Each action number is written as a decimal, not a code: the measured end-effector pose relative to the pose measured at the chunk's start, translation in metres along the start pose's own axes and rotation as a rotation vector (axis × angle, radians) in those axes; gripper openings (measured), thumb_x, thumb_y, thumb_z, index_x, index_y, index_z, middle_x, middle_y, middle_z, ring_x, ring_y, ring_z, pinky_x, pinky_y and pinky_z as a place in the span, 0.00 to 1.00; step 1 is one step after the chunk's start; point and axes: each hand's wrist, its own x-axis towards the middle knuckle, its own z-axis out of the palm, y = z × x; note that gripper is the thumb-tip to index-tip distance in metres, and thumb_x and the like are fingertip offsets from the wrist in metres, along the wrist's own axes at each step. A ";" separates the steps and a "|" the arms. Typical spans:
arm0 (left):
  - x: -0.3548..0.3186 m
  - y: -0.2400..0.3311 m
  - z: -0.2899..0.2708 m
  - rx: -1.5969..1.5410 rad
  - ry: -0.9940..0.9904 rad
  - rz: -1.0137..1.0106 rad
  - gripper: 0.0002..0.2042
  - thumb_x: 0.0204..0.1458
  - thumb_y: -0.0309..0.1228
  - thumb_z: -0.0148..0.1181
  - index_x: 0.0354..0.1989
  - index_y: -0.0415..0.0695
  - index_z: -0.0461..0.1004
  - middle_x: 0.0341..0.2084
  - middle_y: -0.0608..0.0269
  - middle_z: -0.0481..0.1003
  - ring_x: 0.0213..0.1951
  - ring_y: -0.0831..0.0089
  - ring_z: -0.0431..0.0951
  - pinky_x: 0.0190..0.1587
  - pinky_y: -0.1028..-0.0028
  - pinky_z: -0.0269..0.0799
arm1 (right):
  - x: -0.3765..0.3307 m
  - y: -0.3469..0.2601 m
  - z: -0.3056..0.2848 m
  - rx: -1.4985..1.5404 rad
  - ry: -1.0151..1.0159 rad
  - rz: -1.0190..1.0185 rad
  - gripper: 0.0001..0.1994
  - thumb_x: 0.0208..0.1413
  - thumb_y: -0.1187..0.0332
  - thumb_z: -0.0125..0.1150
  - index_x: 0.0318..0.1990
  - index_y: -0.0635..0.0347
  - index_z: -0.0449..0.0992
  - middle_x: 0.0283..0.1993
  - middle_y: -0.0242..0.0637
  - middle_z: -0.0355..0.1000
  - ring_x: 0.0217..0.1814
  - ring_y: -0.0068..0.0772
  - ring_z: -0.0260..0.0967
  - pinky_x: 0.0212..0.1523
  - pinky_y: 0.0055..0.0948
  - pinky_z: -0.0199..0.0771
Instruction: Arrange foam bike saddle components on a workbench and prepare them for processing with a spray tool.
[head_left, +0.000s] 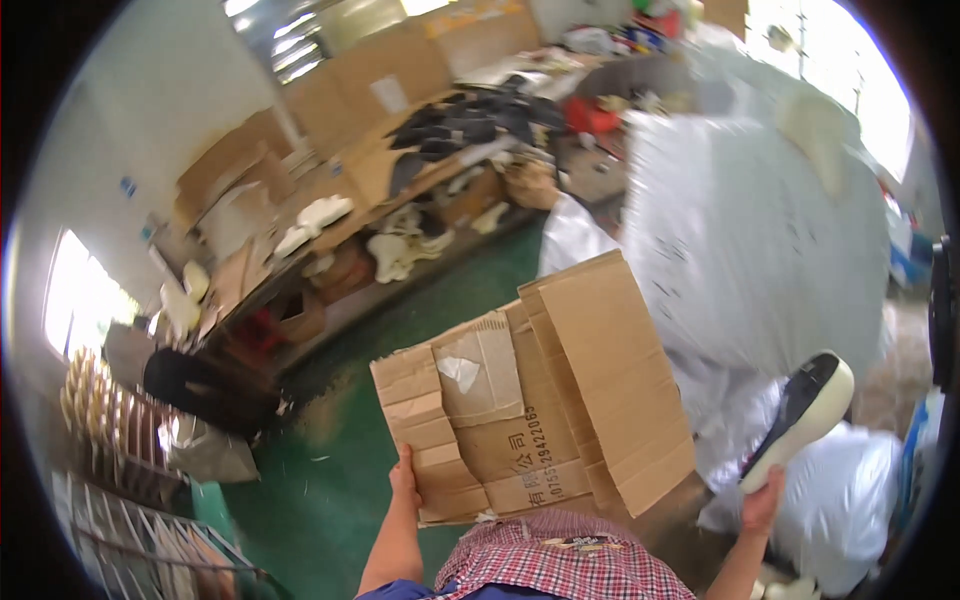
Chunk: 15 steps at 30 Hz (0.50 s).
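My left hand (404,484) grips the lower left edge of a flattened brown cardboard box (540,440), its fingers closed round the board. The box is tilted in front of my body, with a broad flap (615,370) standing up on its right side and a torn pale patch on its inner face. Off to the right, my right hand (763,502) is closed on the lower end of a long cream piece with a black layer, shaped like a shoe sole (815,425). It is held up at a slant, apart from the box.
A large silver-grey wrapped bundle (760,240) fills the right side, with a stuffed plastic bag (835,510) below it. Along the wall runs a workbench (365,195) bearing black pieces (470,125) and cream foam pieces (315,222). A dark stool (210,390) and racks (150,530) stand left on green floor.
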 end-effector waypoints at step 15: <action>0.144 0.054 -0.192 -0.590 0.516 0.067 0.28 0.52 0.52 0.55 0.49 0.37 0.69 0.43 0.58 0.73 0.43 0.65 0.74 0.44 0.65 0.71 | -0.041 0.283 0.586 -0.061 -1.052 0.696 0.31 0.49 0.46 0.58 0.52 0.65 0.65 0.42 0.44 0.72 0.41 0.39 0.73 0.44 0.36 0.75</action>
